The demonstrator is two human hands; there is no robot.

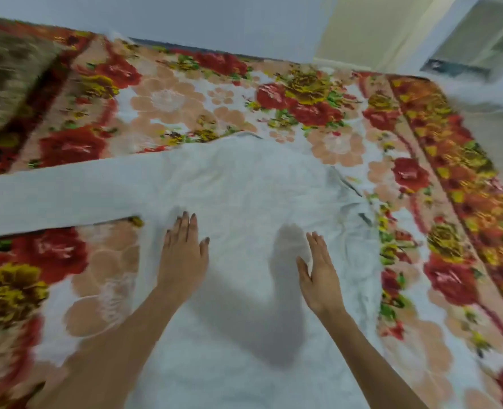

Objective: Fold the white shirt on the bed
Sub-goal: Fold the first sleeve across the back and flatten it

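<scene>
The white shirt [244, 184] lies spread on the bed, its collar end away from me. One long sleeve [52, 196] stretches flat to the left; the right side is bunched and creased near the shirt's edge [359, 231]. My left hand [182, 255] rests palm down on the shirt's left part, fingers apart. Over the middle right of the shirt, my right hand [321, 273] hovers edge-on with straight fingers and throws a shadow on the cloth. Neither hand grips anything.
A flowered blanket [318, 101] in red, peach and yellow covers the bed. A brown patterned cushion or blanket [5, 75] lies at the far left. A pale wall runs behind the bed, with a window [480, 39] at the upper right.
</scene>
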